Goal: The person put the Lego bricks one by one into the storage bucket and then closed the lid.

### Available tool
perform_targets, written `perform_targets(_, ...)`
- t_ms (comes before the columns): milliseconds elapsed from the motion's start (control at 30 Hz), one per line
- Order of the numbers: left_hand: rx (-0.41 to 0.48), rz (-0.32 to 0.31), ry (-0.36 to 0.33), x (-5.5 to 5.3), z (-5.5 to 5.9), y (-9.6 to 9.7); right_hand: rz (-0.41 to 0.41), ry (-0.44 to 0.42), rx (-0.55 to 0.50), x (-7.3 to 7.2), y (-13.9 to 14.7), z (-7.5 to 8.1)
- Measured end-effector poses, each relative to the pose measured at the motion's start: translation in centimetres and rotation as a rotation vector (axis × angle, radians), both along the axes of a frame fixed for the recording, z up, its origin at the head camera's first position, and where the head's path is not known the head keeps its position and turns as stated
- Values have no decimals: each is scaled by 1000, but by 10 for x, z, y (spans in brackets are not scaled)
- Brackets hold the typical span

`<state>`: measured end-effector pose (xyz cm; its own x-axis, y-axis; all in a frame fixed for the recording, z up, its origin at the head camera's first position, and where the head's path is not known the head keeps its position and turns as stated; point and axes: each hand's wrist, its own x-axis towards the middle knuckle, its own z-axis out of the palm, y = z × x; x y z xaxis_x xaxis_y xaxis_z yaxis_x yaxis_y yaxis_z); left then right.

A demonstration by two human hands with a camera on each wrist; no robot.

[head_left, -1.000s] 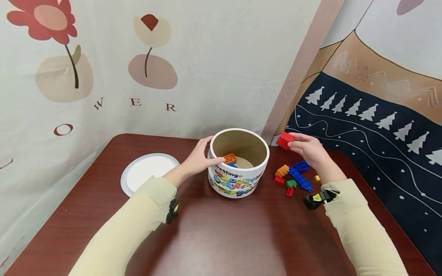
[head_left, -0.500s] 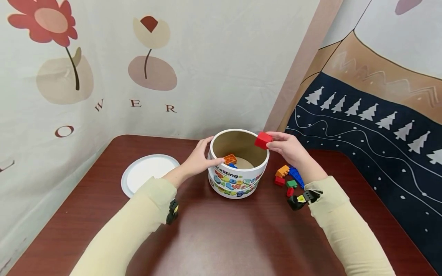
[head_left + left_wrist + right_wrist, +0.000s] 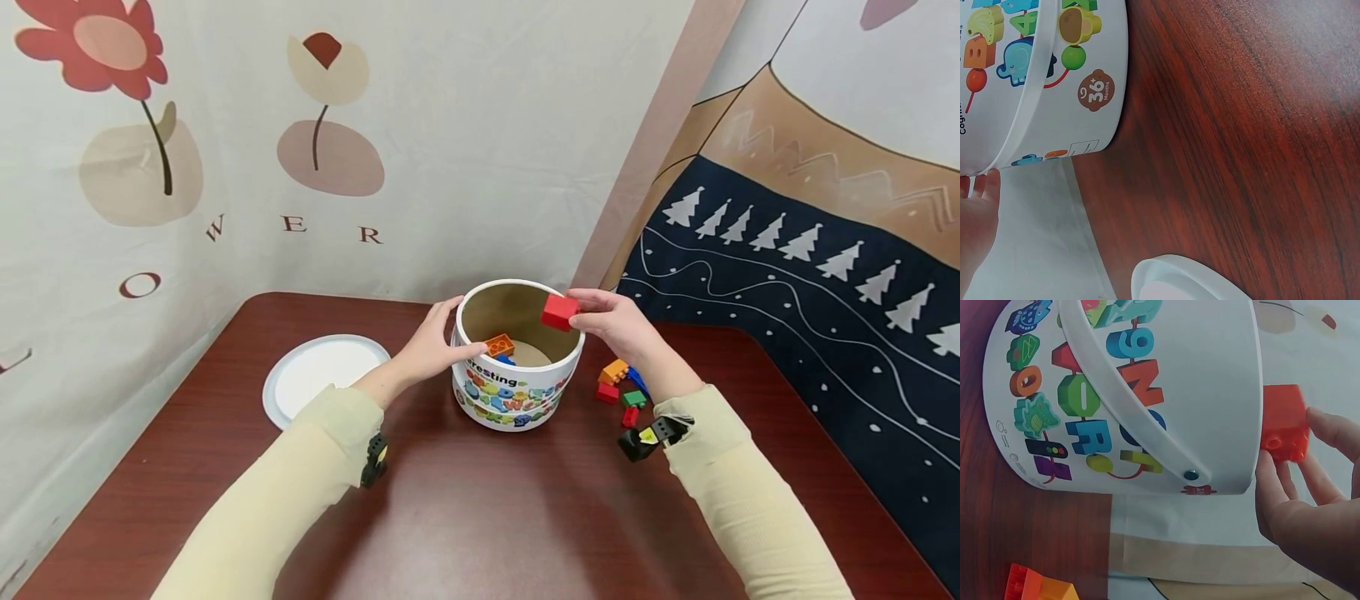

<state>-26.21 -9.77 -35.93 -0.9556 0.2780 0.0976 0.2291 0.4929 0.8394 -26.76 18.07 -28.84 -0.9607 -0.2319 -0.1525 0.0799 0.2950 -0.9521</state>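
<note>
A white bucket (image 3: pixel 517 392) with colourful printed letters stands upright on the table, its mouth uncovered. My left hand (image 3: pixel 429 346) rests against its left side at the rim, thumb and fingers spread and fairly straight. My right hand (image 3: pixel 617 327) pinches a red building brick (image 3: pixel 558 312) over the right part of the bucket's mouth. In the right wrist view the red brick (image 3: pixel 1285 424) is between thumb and fingers, beside the rim, studs showing. Inside the bucket lie an orange brick (image 3: pixel 500 345) and a blue piece (image 3: pixel 506 360), partly hidden by the front wall.
Right of the bucket lie several loose bricks, among them an orange brick (image 3: pixel 613 372), a red brick (image 3: pixel 607 392) and a green brick (image 3: pixel 633 399). A blue piece (image 3: pixel 638 381) is partly behind my right arm. A round white lid (image 3: pixel 326 367) lies at the left.
My right hand has carried the red brick leftward from above the loose bricks to the bucket's mouth, lowering slightly and tilting it lately. My left hand has stayed at the rim.
</note>
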Motion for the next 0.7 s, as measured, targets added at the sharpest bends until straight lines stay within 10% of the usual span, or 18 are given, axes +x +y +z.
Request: perform_targets(700,0,14,-13,0,0,1,-133,7,-247,12,87,-14)
